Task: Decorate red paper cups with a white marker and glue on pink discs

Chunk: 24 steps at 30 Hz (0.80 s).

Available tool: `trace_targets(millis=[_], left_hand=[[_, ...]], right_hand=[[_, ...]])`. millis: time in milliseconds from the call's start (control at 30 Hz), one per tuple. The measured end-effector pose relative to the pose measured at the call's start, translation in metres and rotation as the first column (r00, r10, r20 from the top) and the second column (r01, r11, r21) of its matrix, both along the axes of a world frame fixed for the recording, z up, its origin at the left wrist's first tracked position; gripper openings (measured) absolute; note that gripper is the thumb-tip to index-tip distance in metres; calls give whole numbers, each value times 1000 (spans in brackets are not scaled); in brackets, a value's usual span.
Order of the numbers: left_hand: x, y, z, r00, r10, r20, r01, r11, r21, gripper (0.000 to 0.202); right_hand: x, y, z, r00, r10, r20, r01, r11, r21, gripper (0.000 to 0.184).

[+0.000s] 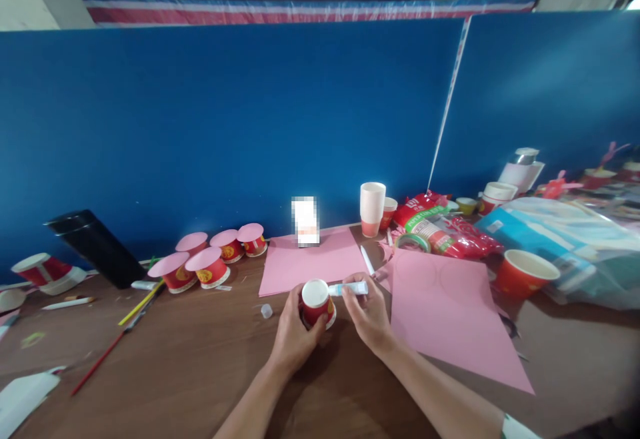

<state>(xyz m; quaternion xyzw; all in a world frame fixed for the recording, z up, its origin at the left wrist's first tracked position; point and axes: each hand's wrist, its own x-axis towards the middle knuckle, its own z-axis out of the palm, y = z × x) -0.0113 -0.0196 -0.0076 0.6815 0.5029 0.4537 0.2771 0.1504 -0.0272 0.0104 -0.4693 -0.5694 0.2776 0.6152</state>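
Note:
My left hand [295, 332] is wrapped round a red paper cup [310, 314] that stands upside down, its white base facing up. In my right hand [369, 312] is a glue stick [354, 288], held sideways with its tip at the rim of the cup's base. A small clear cap [267, 310] lies on the table left of the cup. Behind my hands is a stack of pink paper [315, 262], and another pink sheet [445, 319] with faint circles spreads out to the right.
Several upturned cups topped with pink discs [207, 267] stand at the left, near a black bottle [97, 246]. Stacked white cups [373, 206], a red bag [440, 229], an orange cup [527, 272] and a blue plastic-wrapped pack [545, 239] sit at the right. A blue partition [225, 119] rises behind.

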Motion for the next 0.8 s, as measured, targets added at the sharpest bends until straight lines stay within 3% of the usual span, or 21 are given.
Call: trace_targets(millis=[267, 433, 600, 800], left_hand=[[0, -1, 5, 998, 22, -59, -22, 1000, -3, 52], [0, 0, 5, 998, 29, -63, -29, 1000, -6, 54], [0, 0, 5, 998, 21, -52, -21, 1000, -6, 53], [-1, -2, 6, 999, -24, -48, 24, 1000, -1, 55]], right_hand=[[-2, 0, 4, 996, 93, -8, -93, 995, -43, 11], [-1, -1, 4, 998, 52, 43, -51, 998, -31, 11], [1, 1, 2, 999, -43, -34, 42, 999, -15, 12], [-1, 2, 1, 999, 12, -30, -12, 1000, -1, 12]])
